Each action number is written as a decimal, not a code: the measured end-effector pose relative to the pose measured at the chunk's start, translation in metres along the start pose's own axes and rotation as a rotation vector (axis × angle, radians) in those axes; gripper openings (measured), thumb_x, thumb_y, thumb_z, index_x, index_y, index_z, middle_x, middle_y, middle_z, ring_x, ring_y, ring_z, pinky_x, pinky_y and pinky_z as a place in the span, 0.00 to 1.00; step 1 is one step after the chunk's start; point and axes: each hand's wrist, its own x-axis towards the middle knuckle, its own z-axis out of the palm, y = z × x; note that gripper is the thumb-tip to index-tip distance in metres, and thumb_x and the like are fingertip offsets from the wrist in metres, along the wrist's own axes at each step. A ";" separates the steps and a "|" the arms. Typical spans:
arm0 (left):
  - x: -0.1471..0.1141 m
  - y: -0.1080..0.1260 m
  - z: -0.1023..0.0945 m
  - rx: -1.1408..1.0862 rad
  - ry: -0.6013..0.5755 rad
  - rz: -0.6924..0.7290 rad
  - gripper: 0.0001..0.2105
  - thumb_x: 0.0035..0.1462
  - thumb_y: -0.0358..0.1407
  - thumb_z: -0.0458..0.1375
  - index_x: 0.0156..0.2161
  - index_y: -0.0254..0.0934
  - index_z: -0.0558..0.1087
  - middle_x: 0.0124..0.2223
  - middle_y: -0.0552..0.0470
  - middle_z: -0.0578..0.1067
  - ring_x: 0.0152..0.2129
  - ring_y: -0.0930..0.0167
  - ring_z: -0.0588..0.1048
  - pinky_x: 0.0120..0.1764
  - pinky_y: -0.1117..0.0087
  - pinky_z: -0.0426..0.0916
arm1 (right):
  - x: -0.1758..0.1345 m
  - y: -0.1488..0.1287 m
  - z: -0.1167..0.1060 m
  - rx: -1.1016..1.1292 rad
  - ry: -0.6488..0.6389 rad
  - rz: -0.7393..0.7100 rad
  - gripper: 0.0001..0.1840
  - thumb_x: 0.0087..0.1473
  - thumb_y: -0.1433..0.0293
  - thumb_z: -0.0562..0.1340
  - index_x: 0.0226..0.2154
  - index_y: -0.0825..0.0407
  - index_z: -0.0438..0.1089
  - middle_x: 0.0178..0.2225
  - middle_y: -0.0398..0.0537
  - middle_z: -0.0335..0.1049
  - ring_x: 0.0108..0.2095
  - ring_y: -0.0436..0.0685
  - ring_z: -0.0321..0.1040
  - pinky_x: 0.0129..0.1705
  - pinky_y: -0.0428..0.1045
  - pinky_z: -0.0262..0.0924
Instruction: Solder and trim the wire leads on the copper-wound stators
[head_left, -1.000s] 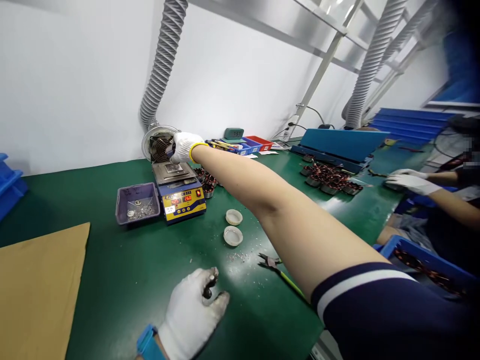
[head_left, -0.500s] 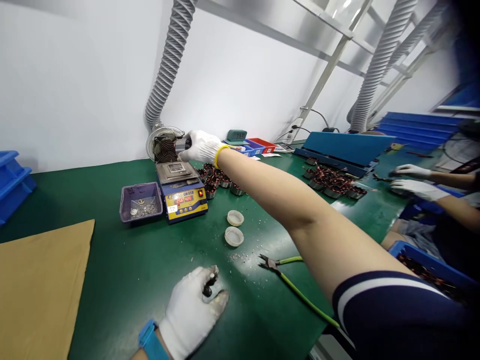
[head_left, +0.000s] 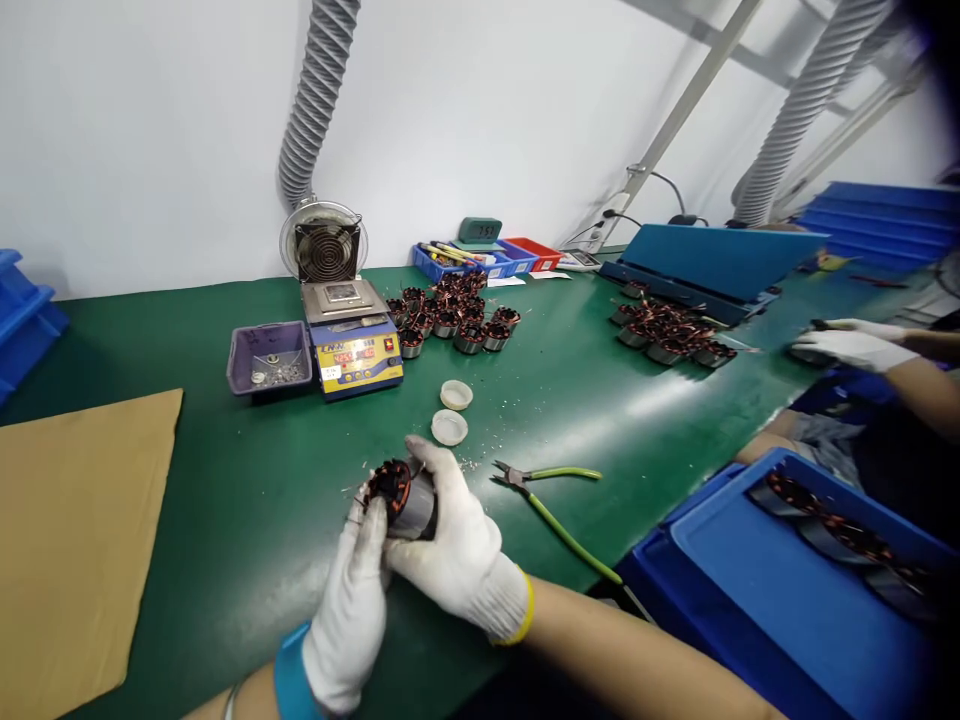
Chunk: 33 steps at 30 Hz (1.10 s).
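Note:
In front of me I hold a motor stator [head_left: 417,508], a grey metal ring with copper windings and a black end facing left. My right hand [head_left: 461,540], in a white glove with a yellow cuff, is wrapped round its grey body from the right. My left hand [head_left: 349,600], gloved in white with a blue band at the wrist, presses its fingers against the wound end, where thin wire ends stick out. Cutting pliers [head_left: 517,478] with green handles lie just right of my hands. Two small white round dishes [head_left: 450,428] stand beyond them.
A solder pot [head_left: 358,360] with digital display and fan stands at the back, beside a purple scrap tray [head_left: 270,358]. Several stators [head_left: 469,335] cluster to its right. Brown cardboard [head_left: 82,540] lies left, a blue bin [head_left: 750,560] right. A co-worker's gloved hands [head_left: 855,345] are far right.
My right hand has come back from the solder pot with the stator, down to my left hand. My left hand has turned and now touches the stator's wound end.

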 end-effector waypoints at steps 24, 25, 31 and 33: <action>0.012 0.012 0.014 0.161 -0.136 -0.098 0.31 0.42 0.43 0.69 0.49 0.32 0.65 0.48 0.40 0.76 0.44 0.62 0.76 0.49 0.63 0.71 | 0.002 -0.004 -0.053 -0.788 -0.464 -0.388 0.19 0.51 0.57 0.62 0.43 0.50 0.70 0.39 0.52 0.67 0.35 0.65 0.70 0.30 0.54 0.64; 0.012 0.013 0.014 0.163 -0.150 -0.107 0.32 0.41 0.43 0.70 0.50 0.32 0.64 0.49 0.40 0.76 0.44 0.63 0.76 0.49 0.64 0.71 | 0.002 -0.002 -0.052 -0.788 -0.450 -0.384 0.17 0.52 0.57 0.62 0.41 0.49 0.71 0.38 0.51 0.67 0.33 0.65 0.70 0.28 0.53 0.62; 0.009 0.012 -0.004 0.221 -0.165 -0.171 0.43 0.37 0.52 0.71 0.55 0.33 0.61 0.43 0.42 0.78 0.26 0.67 0.77 0.32 0.68 0.75 | -0.014 0.027 -0.096 -0.542 -0.226 -0.307 0.15 0.51 0.58 0.66 0.41 0.44 0.73 0.41 0.46 0.69 0.40 0.59 0.69 0.38 0.50 0.62; 0.010 0.008 -0.011 0.217 -0.171 -0.220 0.41 0.36 0.53 0.71 0.54 0.38 0.64 0.44 0.44 0.78 0.27 0.65 0.77 0.31 0.67 0.75 | -0.024 0.042 -0.126 -0.494 -0.030 -0.207 0.15 0.48 0.60 0.69 0.40 0.44 0.74 0.44 0.45 0.69 0.42 0.56 0.69 0.41 0.48 0.61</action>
